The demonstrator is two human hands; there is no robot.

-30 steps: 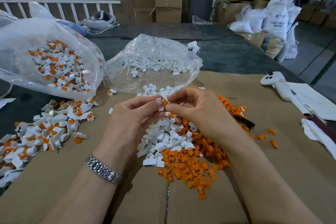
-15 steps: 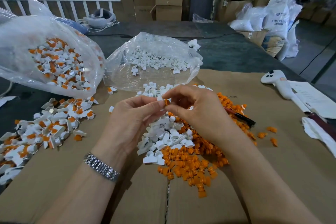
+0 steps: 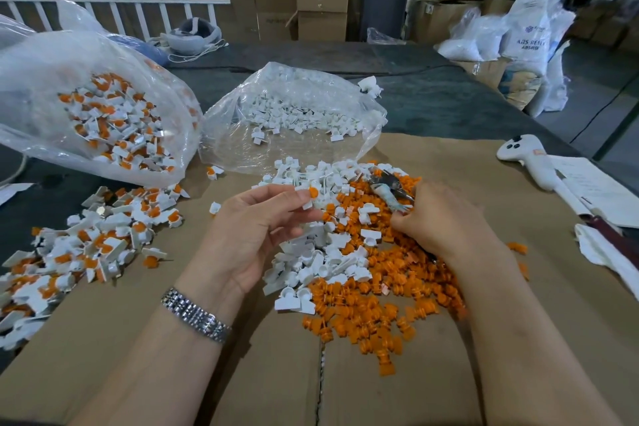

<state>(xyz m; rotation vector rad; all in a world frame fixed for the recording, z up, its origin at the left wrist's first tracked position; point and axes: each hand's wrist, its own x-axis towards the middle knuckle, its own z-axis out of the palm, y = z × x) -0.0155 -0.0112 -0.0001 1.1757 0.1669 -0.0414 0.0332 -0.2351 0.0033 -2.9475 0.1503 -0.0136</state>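
- Head view: left hand (image 3: 256,235) pinches a white clip with an orange plug (image 3: 308,196) between thumb and fingertips, raised just above the loose pile.
- Right hand (image 3: 446,221) is curled round the handles of some pliers (image 3: 389,188). They're pretty blurry, with the metal nose poking out over the orange bits.
- Loose pile (image 3: 345,263) of white clips and orange plugs sits on the cardboard sheet (image 3: 518,304), between both hands.
- Finished pieces (image 3: 86,245) are heaped off to the left.
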